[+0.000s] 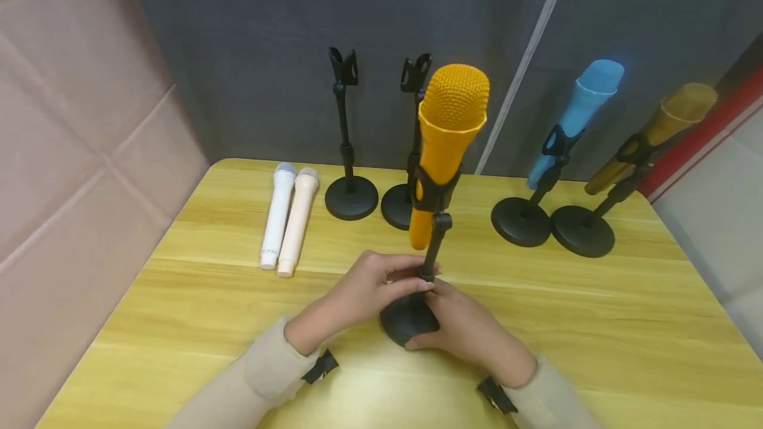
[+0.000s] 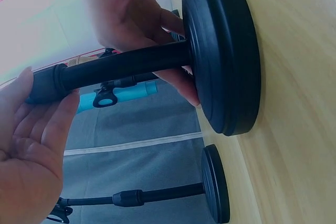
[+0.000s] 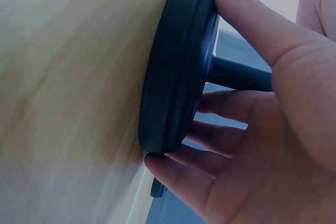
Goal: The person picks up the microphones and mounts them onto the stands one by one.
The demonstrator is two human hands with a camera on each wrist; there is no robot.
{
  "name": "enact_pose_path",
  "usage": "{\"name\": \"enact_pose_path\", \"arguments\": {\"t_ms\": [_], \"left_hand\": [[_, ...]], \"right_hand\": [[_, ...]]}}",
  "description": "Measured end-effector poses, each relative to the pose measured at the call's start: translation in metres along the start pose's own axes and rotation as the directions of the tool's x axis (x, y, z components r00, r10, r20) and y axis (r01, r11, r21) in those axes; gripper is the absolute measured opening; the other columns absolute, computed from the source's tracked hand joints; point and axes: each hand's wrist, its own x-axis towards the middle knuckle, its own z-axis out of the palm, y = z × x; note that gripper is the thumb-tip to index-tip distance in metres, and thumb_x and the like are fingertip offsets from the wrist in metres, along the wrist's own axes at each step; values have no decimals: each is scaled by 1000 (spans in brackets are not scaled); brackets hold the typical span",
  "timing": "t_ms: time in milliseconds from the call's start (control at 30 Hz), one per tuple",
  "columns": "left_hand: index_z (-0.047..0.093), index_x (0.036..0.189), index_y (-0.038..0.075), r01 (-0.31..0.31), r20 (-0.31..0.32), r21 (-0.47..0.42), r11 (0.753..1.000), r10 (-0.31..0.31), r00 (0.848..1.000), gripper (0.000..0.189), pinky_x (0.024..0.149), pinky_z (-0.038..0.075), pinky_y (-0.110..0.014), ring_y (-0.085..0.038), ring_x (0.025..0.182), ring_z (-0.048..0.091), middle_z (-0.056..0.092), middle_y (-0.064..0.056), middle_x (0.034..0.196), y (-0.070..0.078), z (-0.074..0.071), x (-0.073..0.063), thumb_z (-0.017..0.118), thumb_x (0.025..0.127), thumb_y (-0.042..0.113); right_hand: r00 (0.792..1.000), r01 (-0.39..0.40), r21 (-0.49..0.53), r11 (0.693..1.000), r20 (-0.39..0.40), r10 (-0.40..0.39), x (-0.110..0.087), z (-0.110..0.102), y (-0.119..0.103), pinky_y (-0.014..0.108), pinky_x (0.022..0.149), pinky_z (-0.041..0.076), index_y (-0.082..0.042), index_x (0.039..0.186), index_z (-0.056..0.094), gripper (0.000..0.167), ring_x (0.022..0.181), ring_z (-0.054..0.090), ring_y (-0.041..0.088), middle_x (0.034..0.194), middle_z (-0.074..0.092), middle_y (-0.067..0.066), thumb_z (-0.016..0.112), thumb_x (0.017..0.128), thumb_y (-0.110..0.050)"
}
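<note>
An orange microphone (image 1: pixel 448 151) sits tilted in the clip of a black desk stand (image 1: pixel 437 243), grille up. My left hand (image 1: pixel 369 286) pinches the stand's pole at its collar (image 2: pixel 47 83), thumb on one side and fingers on the other. Lower down, my right hand (image 1: pixel 467 326) grips the round base (image 3: pixel 178 72) by its edge, with the thumb at the near side and fingertips around the far side. In the left wrist view the base stands close over the wooden tabletop (image 2: pixel 294 129).
A white microphone (image 1: pixel 277 217) and a pale pink one (image 1: pixel 299 220) lie at the left. Two stands with bare clips, a left one (image 1: pixel 350 197) and a right one (image 1: pixel 396 207), stand behind. At the right, stands hold a blue microphone (image 1: pixel 578 108) and a gold one (image 1: pixel 673 121).
</note>
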Motion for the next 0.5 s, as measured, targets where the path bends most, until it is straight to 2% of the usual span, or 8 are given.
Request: {"name": "enact_pose_path", "arguments": {"t_ms": [333,500], "left_hand": [[71,125,6,-15,-21,6,1000,16,1000,32,90,57,-20,-13,111,72,76,-6,119,0,0,0,69,95,16],[72,123,3,-18,-55,33,999,20,998,31,87,57,-18,-12,105,74,77,-7,115,0,3,0,71,93,15]], "right_hand": [[1000,-17,18,1000,25,17,-1,-1,-1,51,107,49,-4,148,50,90,134,56,35,153,47,21,86,77,-46],[999,-29,32,999,21,28,-1,-1,-1,52,107,49,-5,146,53,88,133,57,35,152,49,21,87,76,-46]]}}
